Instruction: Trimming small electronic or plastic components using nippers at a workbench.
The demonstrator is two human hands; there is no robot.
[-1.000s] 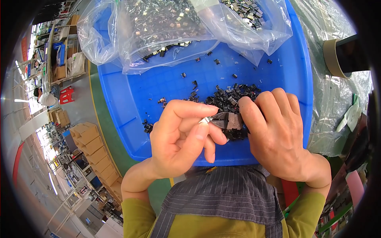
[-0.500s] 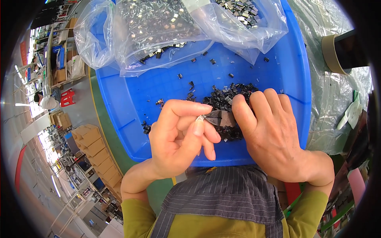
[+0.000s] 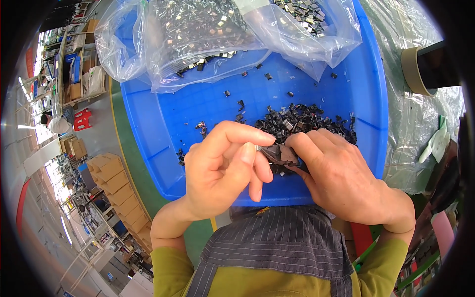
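Note:
Over the blue bin my left hand (image 3: 215, 173) is closed in a pinch, thumb against forefinger, on a small shiny metallic piece (image 3: 258, 147). Only a sliver of that piece shows. My right hand (image 3: 344, 173) is wrapped round dark metal pliers (image 3: 280, 155), whose handles are mostly hidden under the palm. The jaws point left and meet the piece at my left fingertips; whether they bite on it I cannot tell. Just beyond and beneath my hands lies a heap of small black parts (image 3: 297, 119).
The blue bin (image 3: 183, 114) has raised walls and a few scattered black bits. Clear plastic bags (image 3: 198, 39) of small metallic pieces fill its far end. To the right, a roll of tape (image 3: 411, 69) sits on plastic sheeting (image 3: 396, 119). Cardboard boxes (image 3: 116, 183) stand at the left.
My right hand has turned and lowered slightly, rolling the pliers so that their jaws show at another angle. The left hand keeps its pinch, nearly in place.

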